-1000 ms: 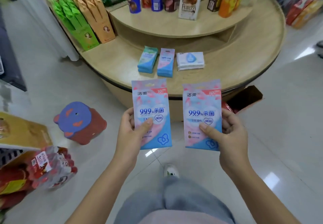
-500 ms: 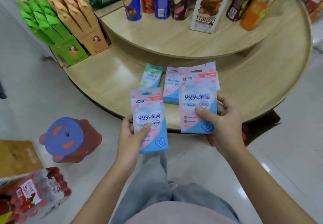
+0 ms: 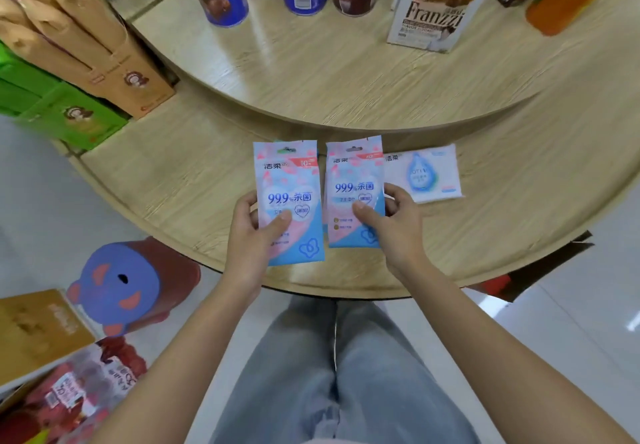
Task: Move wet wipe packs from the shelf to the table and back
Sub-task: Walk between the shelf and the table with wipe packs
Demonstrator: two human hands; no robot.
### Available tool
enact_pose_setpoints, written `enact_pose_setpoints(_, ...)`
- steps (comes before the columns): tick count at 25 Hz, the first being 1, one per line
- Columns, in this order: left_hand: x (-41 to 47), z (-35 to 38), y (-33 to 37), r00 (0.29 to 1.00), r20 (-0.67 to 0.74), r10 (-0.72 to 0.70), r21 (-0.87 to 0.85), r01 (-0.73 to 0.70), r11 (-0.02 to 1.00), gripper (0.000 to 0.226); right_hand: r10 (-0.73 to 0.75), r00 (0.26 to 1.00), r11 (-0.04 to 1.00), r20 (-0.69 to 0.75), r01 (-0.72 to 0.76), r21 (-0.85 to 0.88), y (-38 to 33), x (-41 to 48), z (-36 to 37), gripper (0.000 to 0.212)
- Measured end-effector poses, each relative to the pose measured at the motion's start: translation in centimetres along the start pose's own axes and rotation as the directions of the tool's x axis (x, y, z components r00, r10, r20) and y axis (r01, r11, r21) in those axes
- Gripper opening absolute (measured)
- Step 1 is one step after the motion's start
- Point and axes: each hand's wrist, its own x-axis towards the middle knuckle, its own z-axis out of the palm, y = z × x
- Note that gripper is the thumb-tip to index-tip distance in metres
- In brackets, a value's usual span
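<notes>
Packs: we hold the left pack (image 3: pixel 289 201) and right pack (image 3: pixel 355 194) over the lower tier of the desk (image 3: pixel 166 180); a second ago they hung above the floor.
Hands: our left hand (image 3: pixel 251 235) and right hand (image 3: pixel 396 228) each grasp one, thumb on its front.
Beside: a white pack (image 3: pixel 429 173) lies on the desk.
Meaning: set-down looks next; whether the packs touch the desk we cannot tell.

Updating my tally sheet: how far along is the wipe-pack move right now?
Done: one white pack already lies on the table's lower tier. In hand: the left hand grips one pink-and-blue pack, the right hand a second pink-and-blue pack, both over that tier, seemingly not yet set down. Left: laying both down, then the trip back to the shelf.
</notes>
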Motion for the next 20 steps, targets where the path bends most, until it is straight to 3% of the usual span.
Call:
enact_pose_setpoints(7,3.4,0.6,-2.1,0.995,-0.066,-0.069,0.000,0.069,0.998,0.032,0.065,0.996,0.997,-0.062,-0.067,-0.038,2.8,5.1,1.5,0.045)
enact_pose_setpoints(12,3.4,-0.3,-2.3,0.991,-0.074,-0.107,0.000,0.108,0.994,0.031,-0.076,0.986,0.943,-0.150,0.022,-0.331,3.4,5.7,2.4,0.031)
enact_pose_setpoints(17,3.6,0.0,-1.5,0.995,-0.045,-0.092,0.018,0.093,0.996,0.032,-0.127,0.983,0.837,-0.134,0.034,-0.547,3.2,5.8,2.5,0.062)
enact_pose_setpoints(20,3.6,1.9,-0.9,0.997,0.003,-0.078,0.004,0.078,0.997,0.034,-0.186,0.973,0.814,-0.133,0.077,-0.575,1.8,5.3,1.6,0.054)
